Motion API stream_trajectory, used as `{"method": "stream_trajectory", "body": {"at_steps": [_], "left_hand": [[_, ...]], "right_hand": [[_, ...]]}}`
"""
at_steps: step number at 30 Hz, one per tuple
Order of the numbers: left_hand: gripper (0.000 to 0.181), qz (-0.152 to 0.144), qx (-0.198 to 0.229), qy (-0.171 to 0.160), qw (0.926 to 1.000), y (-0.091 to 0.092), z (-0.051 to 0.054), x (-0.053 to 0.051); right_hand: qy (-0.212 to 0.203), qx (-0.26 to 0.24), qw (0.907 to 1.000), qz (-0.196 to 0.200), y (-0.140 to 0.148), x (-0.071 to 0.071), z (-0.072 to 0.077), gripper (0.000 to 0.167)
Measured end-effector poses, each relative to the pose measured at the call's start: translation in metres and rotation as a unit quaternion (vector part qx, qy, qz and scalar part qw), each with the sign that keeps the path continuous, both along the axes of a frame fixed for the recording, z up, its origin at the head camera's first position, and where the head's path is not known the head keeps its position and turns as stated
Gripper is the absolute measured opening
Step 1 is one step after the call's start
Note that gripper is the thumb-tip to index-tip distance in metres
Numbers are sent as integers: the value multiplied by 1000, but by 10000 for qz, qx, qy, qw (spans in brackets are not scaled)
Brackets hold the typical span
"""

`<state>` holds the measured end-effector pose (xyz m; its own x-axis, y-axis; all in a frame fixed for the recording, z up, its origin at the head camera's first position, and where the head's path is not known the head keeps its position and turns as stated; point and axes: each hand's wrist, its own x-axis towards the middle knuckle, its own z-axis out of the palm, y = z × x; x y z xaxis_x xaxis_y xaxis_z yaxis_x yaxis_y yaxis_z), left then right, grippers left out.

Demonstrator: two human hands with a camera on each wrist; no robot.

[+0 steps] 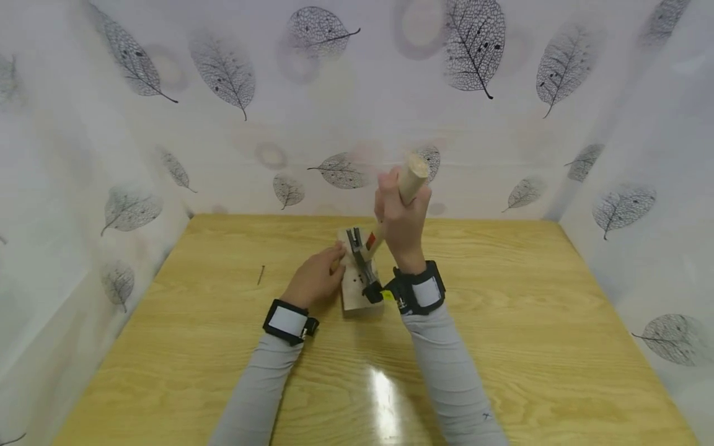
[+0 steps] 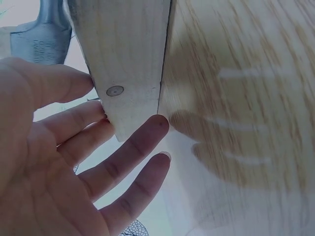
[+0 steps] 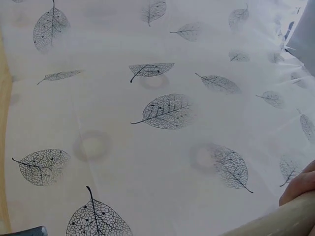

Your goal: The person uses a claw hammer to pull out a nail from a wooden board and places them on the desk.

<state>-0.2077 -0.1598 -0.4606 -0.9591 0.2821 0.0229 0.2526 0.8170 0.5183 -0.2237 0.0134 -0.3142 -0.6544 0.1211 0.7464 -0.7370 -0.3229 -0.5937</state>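
Observation:
A pale wooden block [image 1: 354,298] lies on the table, with small dark spots on its top. My left hand [image 1: 315,277] is at the block's left side. In the left wrist view its thumb and fingertips touch the block's edges, fingers loosely extended. My right hand [image 1: 404,218] grips the wooden handle of a claw hammer [image 1: 362,260], the handle slanting up to the right. The metal head is over the block, claw toward the far end; whether it touches is unclear. Part of the handle [image 3: 288,219] shows in the right wrist view.
A single nail [image 1: 261,274] lies on the wooden table [image 1: 223,347], left of my left hand. A leaf-patterned white curtain [image 1: 357,118] hangs behind the table and at both sides.

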Motion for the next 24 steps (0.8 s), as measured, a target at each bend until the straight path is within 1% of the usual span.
{"method": "stream_trajectory", "body": {"at_steps": [4, 6, 10, 15, 18, 21, 24], "left_hand": [[48, -16, 42, 69, 10000, -3, 0, 1], [48, -1, 13, 47, 10000, -5, -1, 2], [49, 37, -93, -36, 9999, -9, -3, 3], [51, 15, -119, -76, 9999, -9, -3, 3], [50, -7, -124, -115, 9999, -8, -2, 2], [49, -42, -99, -103, 9999, -5, -1, 2], [49, -61, -32, -74, 9999, -2, 0, 1]], "right_hand": [[-53, -226, 9989, 400, 14, 16, -2, 37], [-68, -207, 9980, 591, 21, 24, -4, 38], [-41, -137, 9969, 776, 30, 33, -9, 38], [29, -256, 9967, 774, 36, 35, -11, 38], [47, -265, 9958, 872, 41, 34, -11, 38], [-11, -302, 9951, 946, 48, 31, -11, 37], [-153, -370, 9956, 844, 56, 27, -9, 36]]}}
